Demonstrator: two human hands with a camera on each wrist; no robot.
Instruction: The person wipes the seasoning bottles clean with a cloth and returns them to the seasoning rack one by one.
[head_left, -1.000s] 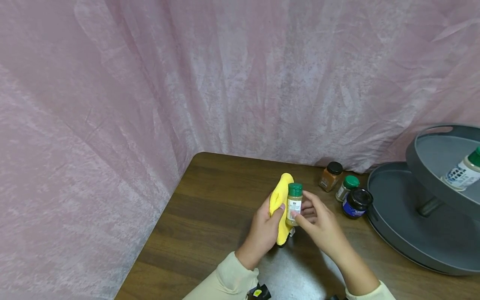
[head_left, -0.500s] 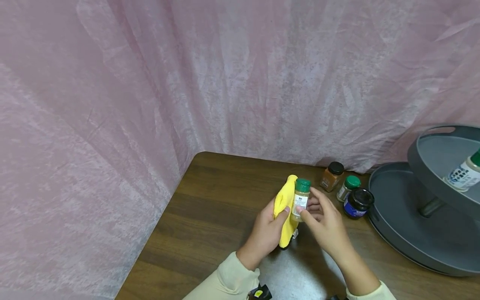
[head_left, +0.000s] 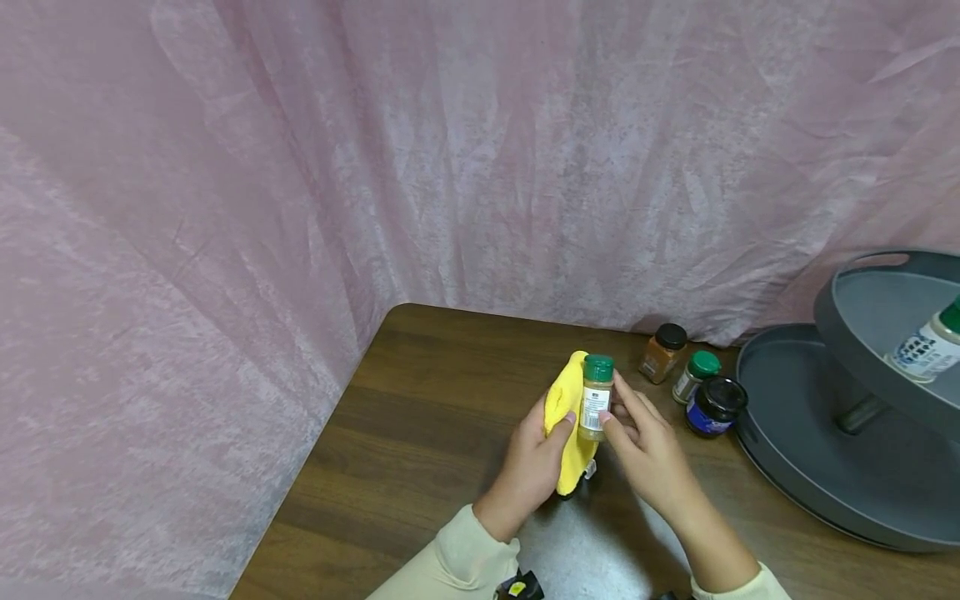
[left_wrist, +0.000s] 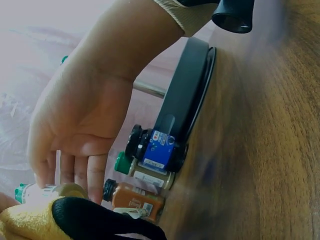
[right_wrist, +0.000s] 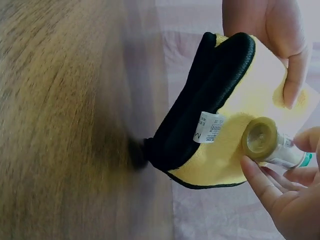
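Note:
In the head view, my left hand grips a folded yellow cloth, thumb on its near face. The cloth has black trim and, in the right wrist view, a white tag. My right hand holds a small spice jar by its sides, between thumb and fingers. Its green cap points up, and a white label with a barcode faces the camera. The jar's side lies against the cloth, and its round base shows in the right wrist view. Both things are held above the wooden table.
To the right of my hands stand an orange-brown spice jar with a black lid, a green-capped jar and a dark jar with a blue label. Beyond them is a grey two-tier tray, a green-capped jar on its upper tier. A pink curtain hangs behind.
The jar and cloth have shifted slightly up and right from a second ago. Since half a second ago the jar has moved a little left and turned, bringing the barcode into view.

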